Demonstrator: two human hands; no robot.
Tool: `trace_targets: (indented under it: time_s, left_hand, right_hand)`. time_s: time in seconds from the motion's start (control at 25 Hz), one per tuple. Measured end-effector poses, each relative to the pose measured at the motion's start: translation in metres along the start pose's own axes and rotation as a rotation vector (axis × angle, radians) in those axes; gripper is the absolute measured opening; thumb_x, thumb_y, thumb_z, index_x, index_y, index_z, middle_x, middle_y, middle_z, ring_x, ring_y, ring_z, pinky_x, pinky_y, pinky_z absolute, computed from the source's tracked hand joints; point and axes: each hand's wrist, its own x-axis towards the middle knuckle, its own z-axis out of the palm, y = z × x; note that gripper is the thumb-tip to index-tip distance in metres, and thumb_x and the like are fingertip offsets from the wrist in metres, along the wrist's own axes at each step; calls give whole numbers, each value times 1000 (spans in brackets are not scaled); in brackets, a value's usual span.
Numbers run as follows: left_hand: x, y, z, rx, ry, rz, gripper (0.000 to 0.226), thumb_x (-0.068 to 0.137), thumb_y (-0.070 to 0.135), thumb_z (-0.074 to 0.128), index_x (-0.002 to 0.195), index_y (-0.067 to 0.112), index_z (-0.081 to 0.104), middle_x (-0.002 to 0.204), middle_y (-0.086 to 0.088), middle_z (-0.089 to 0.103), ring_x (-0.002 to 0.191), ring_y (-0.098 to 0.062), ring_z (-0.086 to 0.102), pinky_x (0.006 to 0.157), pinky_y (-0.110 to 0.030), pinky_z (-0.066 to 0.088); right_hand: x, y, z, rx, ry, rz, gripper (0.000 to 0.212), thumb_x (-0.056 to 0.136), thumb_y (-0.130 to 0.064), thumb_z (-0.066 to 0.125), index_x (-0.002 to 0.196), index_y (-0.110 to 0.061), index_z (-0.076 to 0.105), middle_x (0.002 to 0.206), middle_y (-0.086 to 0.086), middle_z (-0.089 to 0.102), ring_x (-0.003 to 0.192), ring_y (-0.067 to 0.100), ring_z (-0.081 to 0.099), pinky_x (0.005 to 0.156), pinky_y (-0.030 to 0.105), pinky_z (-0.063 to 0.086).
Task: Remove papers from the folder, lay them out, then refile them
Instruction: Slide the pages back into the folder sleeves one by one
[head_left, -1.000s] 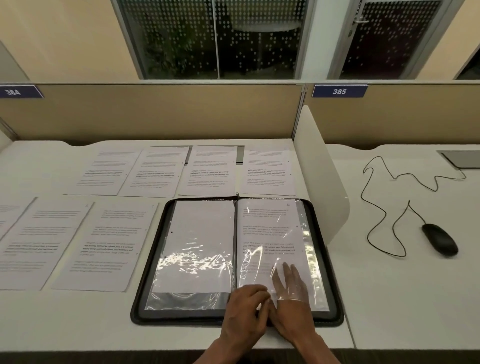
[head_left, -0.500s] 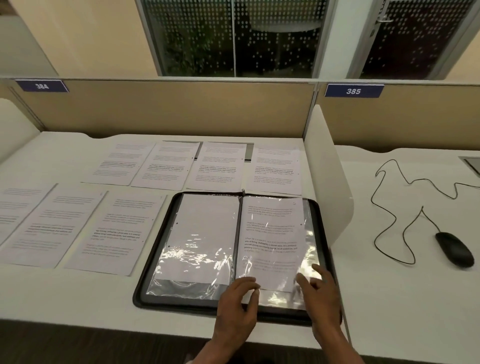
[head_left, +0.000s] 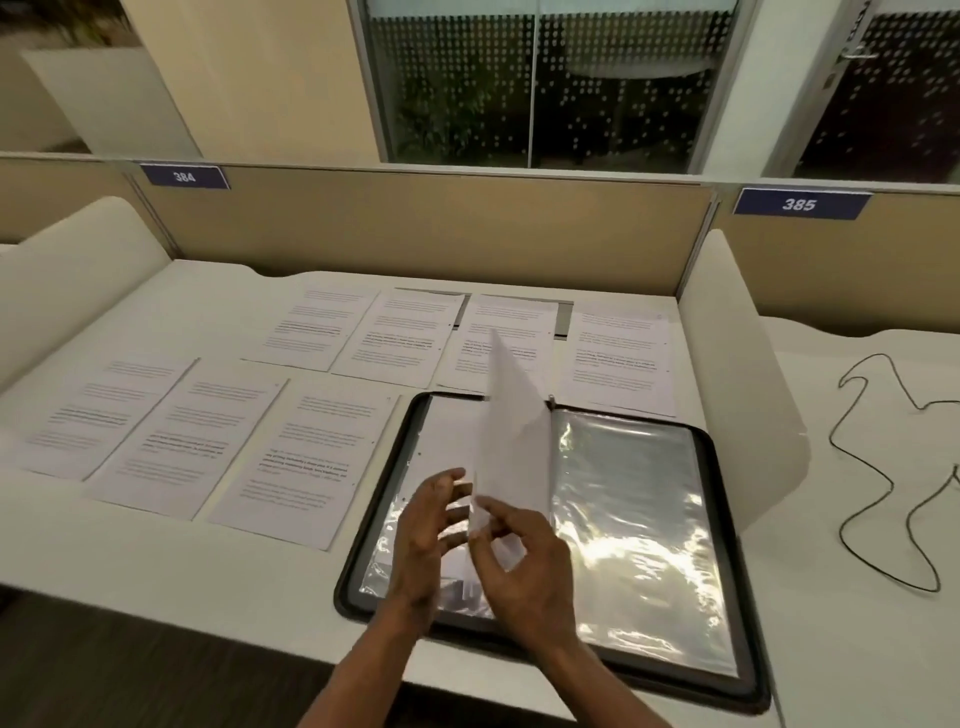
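The right hand (head_left: 524, 566) pinches the near bottom corner of a sleeve page (head_left: 511, 447), holding it stood up on edge above the spine of the open display folder (head_left: 727, 670). The left hand (head_left: 426, 535) hovers just beside it with fingers spread and relaxed, gripping nothing, ready to catch the leaf. Whether the lifted leaf is a bare sheet or a plastic pocket with paper inside, I cannot tell.

To the right of the hands lies an empty, glossy pocket (head_left: 634, 519); under the left hand another pocket shows white.

The risk, as I judge it: the leaf is held by one corner only, so it may buckle or slip and flop back, or the thin plastic may crease or tear at the binding if pulled hard.

Beyond the hands, on the tabletop (head_left: 156, 561), seven printed sheets are laid out: three in the nearer row (head_left: 208, 441) left of the folder, four in the farther row (head_left: 395, 332) behind it.
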Motion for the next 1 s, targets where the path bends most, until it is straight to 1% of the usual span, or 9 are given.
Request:
trace_targets:
  time_s: [0.2,0.32,0.4,0.48,0.56,0.68,0.76,0.88,1.0]
  left_hand:
    - [56,-4,-68,230,39,-199,28,88,33,74,115,30,65,107,3,73,98,-15,70,79,-38,62]
    - [79,-19,-100,371,0,-272,26,90,14,68,112,28,64,100,2,73,91,-16,71,81,-38,62]
    - [87,-29,-115,460,-54,-292,30,90,6,62,103,33,63,93,3,73,87,-16,71,81,-38,61]
    - [94,-40,-126,510,-113,-285,29,89,6,62,100,33,64,91,6,74,85,-12,71,83,-37,61]
    - [101,-51,-136,501,-167,-302,27,89,11,67,107,32,64,96,8,74,89,-10,71,83,-35,61]
    - [102,-51,-145,566,-206,-269,30,88,17,70,106,38,60,98,13,71,88,-3,69,83,-26,59]
    - [106,-48,-151,651,-192,-155,34,84,20,72,102,45,57,89,16,70,83,1,67,80,-19,56]
    - [111,-38,-152,730,-131,-22,28,83,18,71,99,39,60,83,15,66,75,-2,65,68,-15,55]
    - [113,-31,-162,725,-62,35,27,85,22,72,109,34,64,91,18,64,78,-5,64,65,-12,53]
  right_hand:
    - [8,-1,81,-103,-189,80,22,89,-42,70,111,-41,66,103,-27,65,95,-1,61,90,8,45]
    - [16,2,108,-211,-350,136,28,88,-49,69,112,-36,72,98,-30,62,89,-2,61,89,7,42]
    - [20,10,113,-220,-352,131,36,82,-57,68,109,-34,75,99,-29,67,92,-4,64,93,15,50]
    - [25,30,111,-290,-156,123,39,80,-56,67,112,-34,72,112,-23,68,106,-4,61,99,27,51]
    - [30,55,106,-488,-13,146,52,85,-55,61,130,-30,63,139,-9,58,135,10,48,114,39,40]
    - [25,80,107,-775,-129,195,77,92,-73,32,150,-24,45,164,6,26,154,26,16,125,41,14]
    - [21,85,116,-845,-165,161,86,89,-78,22,146,-21,50,161,12,32,151,33,22,123,44,16]
    - [33,80,122,-884,-149,182,79,81,-74,37,130,-19,66,147,15,53,139,39,44,113,54,35]
    - [55,65,135,-819,-149,164,74,79,-71,46,128,-20,66,141,10,59,133,34,52,109,51,39]
